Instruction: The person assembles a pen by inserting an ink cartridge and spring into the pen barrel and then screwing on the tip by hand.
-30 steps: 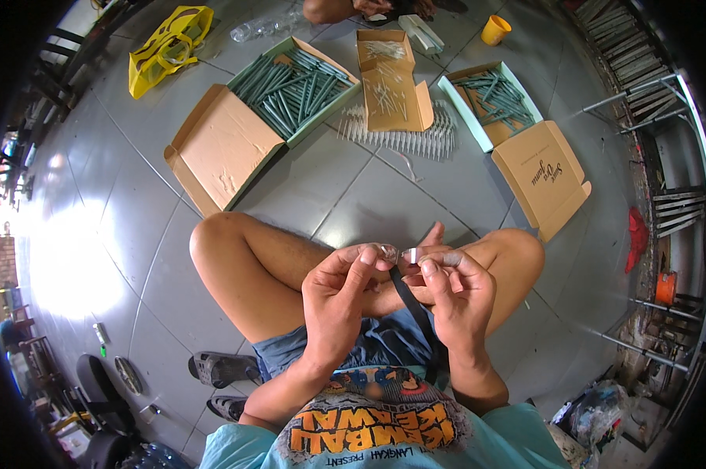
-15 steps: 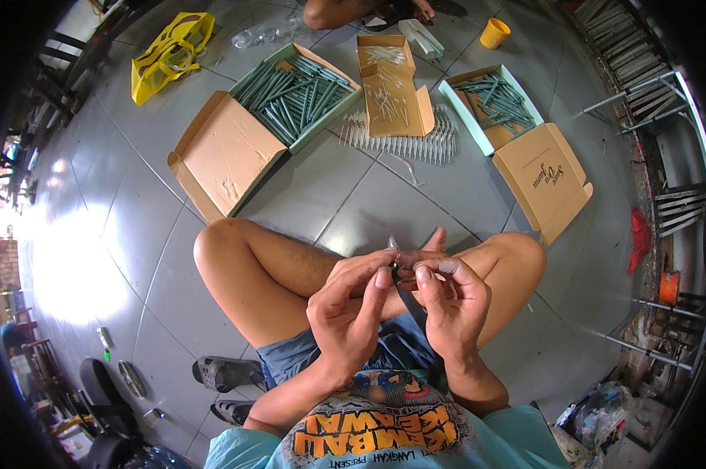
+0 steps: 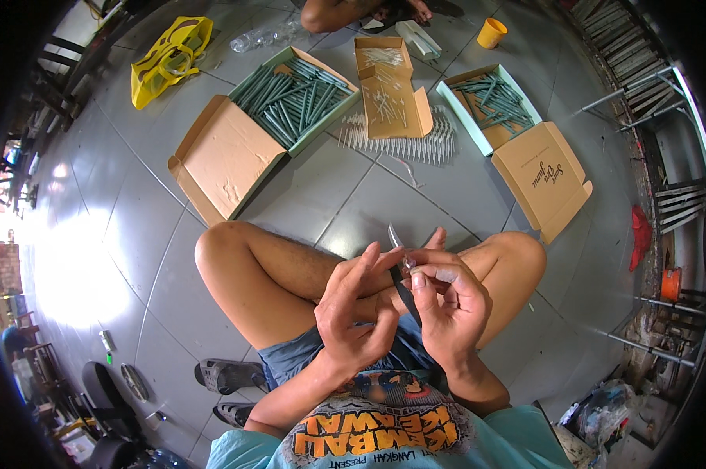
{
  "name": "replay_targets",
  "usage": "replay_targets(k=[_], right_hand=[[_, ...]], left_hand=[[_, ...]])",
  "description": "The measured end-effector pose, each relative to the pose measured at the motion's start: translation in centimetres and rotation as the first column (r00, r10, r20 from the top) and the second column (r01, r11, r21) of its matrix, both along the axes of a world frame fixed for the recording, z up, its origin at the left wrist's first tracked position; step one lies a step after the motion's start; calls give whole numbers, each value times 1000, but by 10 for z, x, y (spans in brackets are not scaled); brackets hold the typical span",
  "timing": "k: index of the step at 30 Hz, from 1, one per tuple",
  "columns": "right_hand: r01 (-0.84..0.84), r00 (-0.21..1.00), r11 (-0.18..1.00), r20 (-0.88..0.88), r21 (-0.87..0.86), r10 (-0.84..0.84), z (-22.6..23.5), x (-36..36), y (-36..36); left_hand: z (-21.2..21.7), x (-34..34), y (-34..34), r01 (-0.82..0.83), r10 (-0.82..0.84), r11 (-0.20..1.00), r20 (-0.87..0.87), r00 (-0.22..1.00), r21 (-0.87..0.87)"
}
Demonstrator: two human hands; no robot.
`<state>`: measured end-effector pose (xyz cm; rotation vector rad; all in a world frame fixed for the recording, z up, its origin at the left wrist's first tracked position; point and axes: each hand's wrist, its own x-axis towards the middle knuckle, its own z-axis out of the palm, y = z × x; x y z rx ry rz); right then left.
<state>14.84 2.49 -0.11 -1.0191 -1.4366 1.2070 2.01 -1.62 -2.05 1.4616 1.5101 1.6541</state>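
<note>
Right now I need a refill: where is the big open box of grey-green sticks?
In the head view, the big box of sticks lies on the floor tiles, upper left, between the yellow bag and the small cardboard box.

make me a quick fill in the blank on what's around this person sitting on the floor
1. The left hand and right hand hold a thin dark stick above the person's ______ legs.
2. The large open box on the tiled floor holds ______ sticks.
3. The bag at upper left is ______.
4. The small cup at the top is ______.

Missing words: crossed; grey-green; yellow; yellow
</note>
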Motion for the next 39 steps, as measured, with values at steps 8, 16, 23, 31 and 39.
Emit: replay_targets(k=[8, 16, 23, 31, 39], right_hand=[[-18, 967, 967, 250, 255, -48, 0, -1, 4], [-83, 925, 938, 377, 336, -54, 1, -1, -1], [-163, 861, 958, 508, 237, 22, 4, 12, 21], [-184, 919, 981, 366, 65, 148, -2, 9, 19], [-315, 938, 948, 135, -53, 319, 2, 10, 13]], left_hand=[[-13, 10, 13, -191, 218, 971, -191, 957, 147], [-14, 13, 7, -47, 79, 993, 309, 948, -107], [9, -8, 15, 138, 135, 936, 693, 708, -324], [6, -14, 16, 241, 34, 926, 700, 713, -290], [23, -37, 12, 340, 55, 863, 739, 671, -373]])
